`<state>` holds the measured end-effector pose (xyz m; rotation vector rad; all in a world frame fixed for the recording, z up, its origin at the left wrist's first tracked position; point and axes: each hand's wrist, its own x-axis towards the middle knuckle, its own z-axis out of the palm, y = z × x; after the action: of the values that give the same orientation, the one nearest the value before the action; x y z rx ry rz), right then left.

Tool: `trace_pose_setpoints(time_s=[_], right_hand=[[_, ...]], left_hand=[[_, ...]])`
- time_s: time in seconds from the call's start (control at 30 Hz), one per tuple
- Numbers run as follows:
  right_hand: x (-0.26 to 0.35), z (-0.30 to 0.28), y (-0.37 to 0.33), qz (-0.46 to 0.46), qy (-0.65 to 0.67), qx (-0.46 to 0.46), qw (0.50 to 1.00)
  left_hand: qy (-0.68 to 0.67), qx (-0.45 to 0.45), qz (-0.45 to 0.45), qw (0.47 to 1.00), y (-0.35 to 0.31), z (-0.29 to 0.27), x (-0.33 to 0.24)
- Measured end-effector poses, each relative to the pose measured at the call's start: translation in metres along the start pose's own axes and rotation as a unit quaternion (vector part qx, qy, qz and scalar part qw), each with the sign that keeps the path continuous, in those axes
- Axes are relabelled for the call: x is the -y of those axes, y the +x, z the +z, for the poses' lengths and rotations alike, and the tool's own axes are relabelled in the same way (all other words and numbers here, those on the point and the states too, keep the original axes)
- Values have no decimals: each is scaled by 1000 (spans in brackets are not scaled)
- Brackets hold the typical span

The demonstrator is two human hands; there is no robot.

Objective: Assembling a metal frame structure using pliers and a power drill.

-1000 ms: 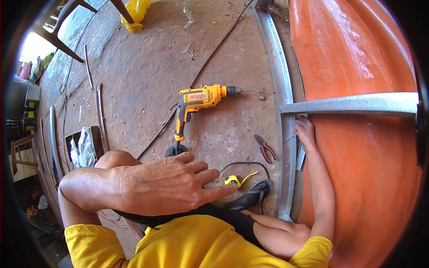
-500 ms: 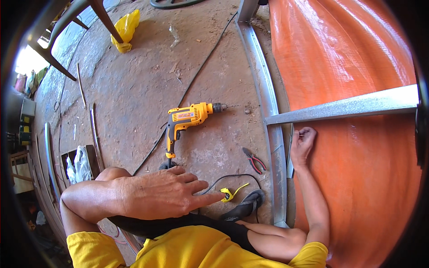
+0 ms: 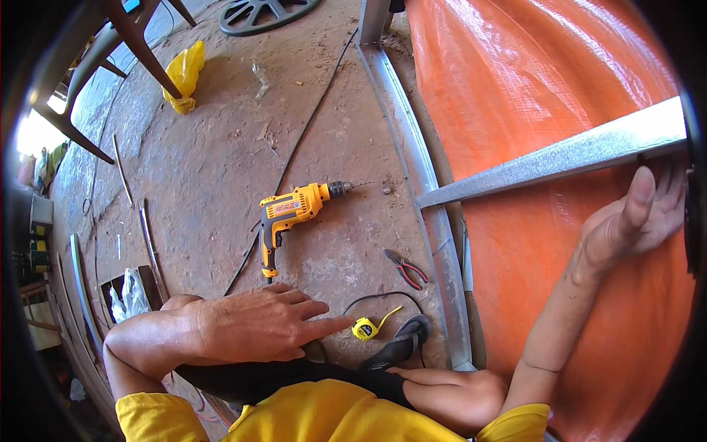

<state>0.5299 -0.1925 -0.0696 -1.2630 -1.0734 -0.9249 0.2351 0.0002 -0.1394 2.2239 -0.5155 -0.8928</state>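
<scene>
My left hand (image 3: 254, 324) hovers palm down over my bent leg, fingers stretched out and holding nothing. On the far right, my right hand (image 3: 637, 221) reaches up against the near side of a silver metal bar (image 3: 552, 158), palm turned up and thumb raised. Its fingers are extended, and whether they touch the bar is hard to see near the picture's rim. The bar joins a long metal channel (image 3: 401, 103) lying on the ground. Beyond my left hand lies a yellow and black power drill (image 3: 291, 211) with a bit fitted.
Near my sandal lie a yellow tape measure (image 3: 364, 329) with its blade partly out and red-handled pliers (image 3: 405, 269). An orange tarp (image 3: 530, 258) spreads under the bar. A yellow plastic bag (image 3: 184, 77), chair legs (image 3: 132, 55) and a dark wheel-like disc (image 3: 269, 15) are farther off.
My right hand has moved right along the bar, away from the joint, and its curled fingers have opened out. My left hand stays over my leg. The view has shifted slightly.
</scene>
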Motion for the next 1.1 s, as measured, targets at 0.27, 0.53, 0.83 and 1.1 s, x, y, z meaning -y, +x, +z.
trace_pose_setpoints(time_s=[0.27, 0.53, 0.83, 1.1], right_hand=[[-24, -6, 16, -13, -77, 29, 997], [-16, 5, 26, -11, -60, 56, 997], [-15, 3, 24, 91, -99, 59, 989], [-21, -13, 25, 103, -113, 110, 982]], left_hand=[[25, -37, 17, 999, -4, 6, 0], [52, -57, 51, 996, -2, 3, -3], [43, -50, 35, 997, -6, 3, -8], [21, -42, -47, 998, -4, 1, -13]])
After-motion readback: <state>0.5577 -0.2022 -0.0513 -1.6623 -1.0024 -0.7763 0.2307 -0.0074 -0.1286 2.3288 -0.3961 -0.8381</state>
